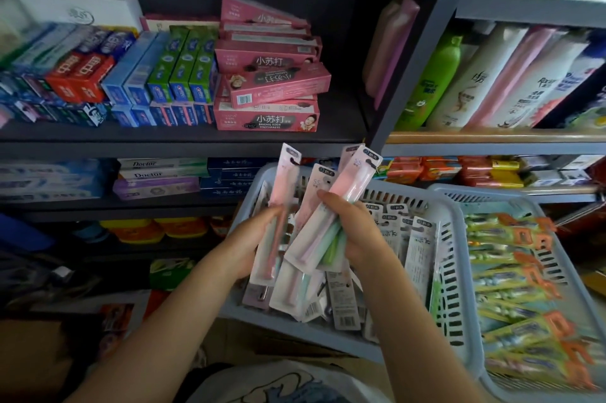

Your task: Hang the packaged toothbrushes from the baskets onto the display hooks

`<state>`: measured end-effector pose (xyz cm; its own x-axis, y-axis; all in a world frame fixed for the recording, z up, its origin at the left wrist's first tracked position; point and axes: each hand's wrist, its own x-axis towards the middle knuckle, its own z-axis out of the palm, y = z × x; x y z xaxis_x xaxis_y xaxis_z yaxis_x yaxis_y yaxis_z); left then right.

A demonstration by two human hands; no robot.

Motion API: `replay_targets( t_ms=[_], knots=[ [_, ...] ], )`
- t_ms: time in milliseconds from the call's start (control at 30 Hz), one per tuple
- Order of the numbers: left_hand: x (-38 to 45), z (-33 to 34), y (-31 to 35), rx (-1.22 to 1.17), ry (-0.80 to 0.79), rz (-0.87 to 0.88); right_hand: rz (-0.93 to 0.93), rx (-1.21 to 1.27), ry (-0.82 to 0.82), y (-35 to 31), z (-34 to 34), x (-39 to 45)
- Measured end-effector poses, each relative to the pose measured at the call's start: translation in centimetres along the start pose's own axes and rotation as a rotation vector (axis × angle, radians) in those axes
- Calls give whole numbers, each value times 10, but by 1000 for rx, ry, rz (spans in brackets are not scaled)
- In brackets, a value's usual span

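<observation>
The left hand (254, 242) grips one packaged toothbrush (278, 215) with a pink handle, held upright over the near basket (459, 271). The right hand (355, 235) grips a fanned bunch of toothbrush packs (331, 219), pink and green handles showing; the topmost card reads "SS" near its hang-hole. More packs lie loose in this grey-blue slotted basket, barcodes and small print facing up but too blurred to read. A second basket (485, 196) just to the right holds yellow and orange toothbrush packs (518, 287). On the shelf (164, 140) behind, pink toothpaste boxes (267, 117) read "小苏打" and "BAKING SODA TOOTHPASTE". On the shelf below, white boxes (154, 169) read "Doctor". Shampoo bottles (475, 81) stand at right, their labels unclear.
</observation>
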<state>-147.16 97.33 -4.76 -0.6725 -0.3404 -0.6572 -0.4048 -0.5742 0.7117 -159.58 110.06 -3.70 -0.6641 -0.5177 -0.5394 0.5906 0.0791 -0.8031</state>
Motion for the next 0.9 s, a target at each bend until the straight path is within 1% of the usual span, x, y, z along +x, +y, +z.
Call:
replay_targets(
  t_ms=[133,233,367,467,567,633,667,767,833,900],
  knots=[
    [-7,7,-2,-27,-118,-21,-55,37,-9,-2,1,-1],
    [-11,11,-4,18,-195,24,-91,-9,14,-3,2,-3],
    [-12,6,-3,57,-221,131,-98,-48,21,-4,2,-7],
    [-12,4,0,-31,-229,171,-86,-67,-3,-9,0,-11],
    [-13,1,6,-115,-156,209,-96,-160,-53,-14,-1,-15],
    [-17,0,12,-118,-93,238,-116,-232,-87,-16,2,-20],
    [-18,0,15,-118,-91,248,-130,-264,-104,-17,5,-22],
    [-25,2,20,-99,-117,284,-190,-338,-153,-19,19,-31],
    [-31,3,22,-96,-175,322,-246,-368,-176,-22,31,-35],
    [-37,1,26,-82,-247,361,-313,-395,-158,-28,46,-39]
  ],
)
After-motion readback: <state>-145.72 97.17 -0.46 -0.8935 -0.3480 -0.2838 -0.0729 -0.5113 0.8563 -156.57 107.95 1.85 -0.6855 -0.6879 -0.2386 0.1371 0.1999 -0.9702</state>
